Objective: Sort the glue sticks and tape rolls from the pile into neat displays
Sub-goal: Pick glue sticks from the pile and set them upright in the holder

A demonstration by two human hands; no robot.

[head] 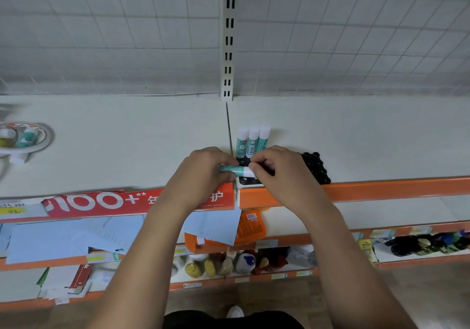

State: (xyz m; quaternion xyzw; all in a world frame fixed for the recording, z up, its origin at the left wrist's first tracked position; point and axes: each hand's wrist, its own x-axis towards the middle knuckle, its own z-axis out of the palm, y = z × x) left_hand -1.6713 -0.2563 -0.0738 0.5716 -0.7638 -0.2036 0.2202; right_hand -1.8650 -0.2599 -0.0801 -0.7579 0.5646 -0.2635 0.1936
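Note:
A teal-and-white glue stick (pixel 235 169) lies sideways between my two hands, just above the shelf's front edge. My left hand (pixel 203 173) grips its teal end and my right hand (pixel 277 171) pinches its white end. Behind them three glue sticks (pixel 252 140) stand upright side by side in a black holder tray (pixel 316 167) with round sockets, part of it hidden by my right hand. At the far left a tape roll (pixel 38 135) lies on the white shelf (pixel 127 145) with glue sticks (pixel 26 137) lying inside its ring.
A slotted upright post (pixel 229 36) and wire grid back wall rise behind the shelf. An orange front rail (pixel 381 190) and red banner (pixel 114 201) edge it. Lower shelves hold blue paper sheets (pixel 50 239), an orange pack (pixel 250 227) and bottles (pixel 229 262).

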